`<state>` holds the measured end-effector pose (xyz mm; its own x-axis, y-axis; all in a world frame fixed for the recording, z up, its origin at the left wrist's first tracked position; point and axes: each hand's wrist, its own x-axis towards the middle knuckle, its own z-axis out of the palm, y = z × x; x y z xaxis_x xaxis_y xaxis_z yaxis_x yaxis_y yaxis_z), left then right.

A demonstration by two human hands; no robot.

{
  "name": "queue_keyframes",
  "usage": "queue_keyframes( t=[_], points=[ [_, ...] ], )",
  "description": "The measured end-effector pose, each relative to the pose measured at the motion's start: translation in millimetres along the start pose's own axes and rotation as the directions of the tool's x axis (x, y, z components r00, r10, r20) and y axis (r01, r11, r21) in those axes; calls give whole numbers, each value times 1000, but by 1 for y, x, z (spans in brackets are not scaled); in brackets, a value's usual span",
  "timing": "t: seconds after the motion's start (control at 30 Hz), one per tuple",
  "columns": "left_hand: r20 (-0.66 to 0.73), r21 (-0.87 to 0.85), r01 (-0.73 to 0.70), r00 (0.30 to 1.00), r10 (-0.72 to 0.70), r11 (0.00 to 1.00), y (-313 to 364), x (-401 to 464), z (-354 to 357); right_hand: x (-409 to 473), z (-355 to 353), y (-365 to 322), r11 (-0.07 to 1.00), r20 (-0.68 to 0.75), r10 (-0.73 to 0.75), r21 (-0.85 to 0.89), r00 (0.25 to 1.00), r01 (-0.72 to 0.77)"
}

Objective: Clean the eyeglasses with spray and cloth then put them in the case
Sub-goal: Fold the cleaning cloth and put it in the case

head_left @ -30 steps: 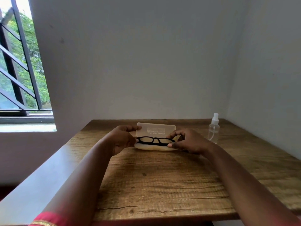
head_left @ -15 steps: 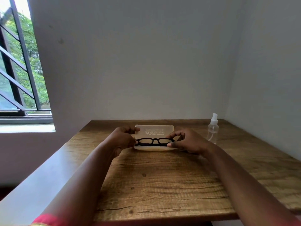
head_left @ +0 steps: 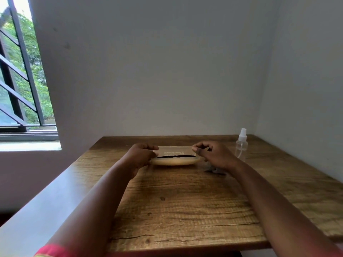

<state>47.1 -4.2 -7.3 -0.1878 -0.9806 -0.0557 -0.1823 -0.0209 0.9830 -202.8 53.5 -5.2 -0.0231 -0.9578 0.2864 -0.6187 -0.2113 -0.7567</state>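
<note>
A beige eyeglass case (head_left: 175, 161) lies on the wooden table (head_left: 185, 201). Its lid (head_left: 175, 151) is tilted partly down over the base. Only a thin black strip of the eyeglasses (head_left: 175, 156) shows in the gap. My left hand (head_left: 142, 154) pinches the lid's left end. My right hand (head_left: 213, 154) pinches its right end. A grey cloth (head_left: 213, 170) peeks out from under my right wrist. The clear spray bottle (head_left: 241, 145) stands upright to the right of the case.
Walls close the table in at the back and right. A barred window (head_left: 18, 71) is at the left. The table's left edge meets a pale ledge (head_left: 37, 210).
The eyeglasses went from being held in front of the open lid down into the case. Both hands shifted onto the lid, which has tilted down over the base.
</note>
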Motion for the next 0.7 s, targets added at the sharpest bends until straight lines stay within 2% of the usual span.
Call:
queue_keyframes(
  t=[0.23, 0.33, 0.4, 0.47, 0.53, 0.6, 0.7],
  points=[
    [-65, 59, -89, 994, 93, 994, 5, -10, 5, 6, -7, 7, 996, -185, -39, -86, 982, 23],
    [-190, 164, -236, 945, 266, 958, 11, -18, 13, 5, -10, 9, 984, -209, -67, -178, 976, 29],
    [-217, 333, -351, 875, 434, 875, 16, -24, 20, 5, -13, 11, 963, -209, -66, -269, 976, 8],
    [-159, 467, -437, 814, 559, 768, 23, -31, 30, 3, -17, 14, 943, -206, -40, -332, 978, -31],
    [-55, 516, -490, 799, 598, 702, 31, -35, 43, 2, -22, 17, 927, -223, -4, -366, 975, -80],
    [72, 556, -522, 805, 588, 647, 39, -36, 55, 1, -26, 19, 913, -241, 13, -392, 971, -110],
    [247, 607, -543, 823, 512, 580, 51, -33, 73, 2, -27, 21, 897, -188, 58, -420, 980, -134]
  ],
)
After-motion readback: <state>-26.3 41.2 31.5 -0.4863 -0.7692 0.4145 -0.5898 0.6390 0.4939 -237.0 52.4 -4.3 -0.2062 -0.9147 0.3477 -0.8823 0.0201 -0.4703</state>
